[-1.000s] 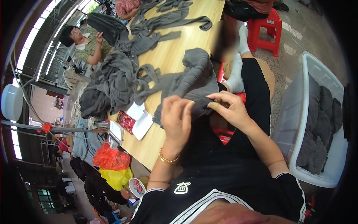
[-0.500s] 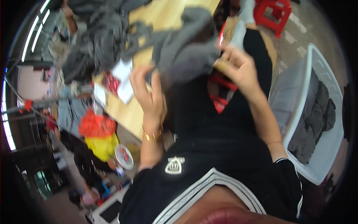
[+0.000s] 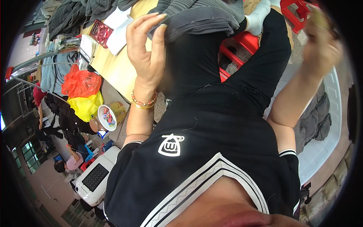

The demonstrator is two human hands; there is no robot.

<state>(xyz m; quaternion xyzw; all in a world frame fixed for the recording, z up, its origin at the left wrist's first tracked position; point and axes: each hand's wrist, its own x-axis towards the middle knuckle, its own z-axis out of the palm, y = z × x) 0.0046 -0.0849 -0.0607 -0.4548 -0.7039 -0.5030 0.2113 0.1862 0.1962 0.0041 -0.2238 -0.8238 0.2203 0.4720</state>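
Observation:
A grey ribbed knit garment point(image 3: 204, 23) lies over my lap and the table edge, with a smoother dark-grey band along its near side. My left hand point(image 3: 145, 53) pinches the left end of that band between thumb and fingers; bracelets circle the wrist. My right hand point(image 3: 321, 49) is raised away from the garment at the far right, above the white bin. It is smeared by motion, with a yellowish patch near its fingers. Whether it holds anything is unclear.
More grey garments point(image 3: 68, 19) heap on the wooden table point(image 3: 113, 72), near white papers point(image 3: 118, 32) and a red patterned case point(image 3: 101, 33). A white plastic bin point(image 3: 321, 155) with grey pieces stands right. Red and yellow bags point(image 3: 81, 83) and a tub point(image 3: 107, 117) sit left; people work beyond.
My right hand has swung from the garment up and out to the right. My left hand has risen slightly. The garment now lies farther forward, its band spread out.

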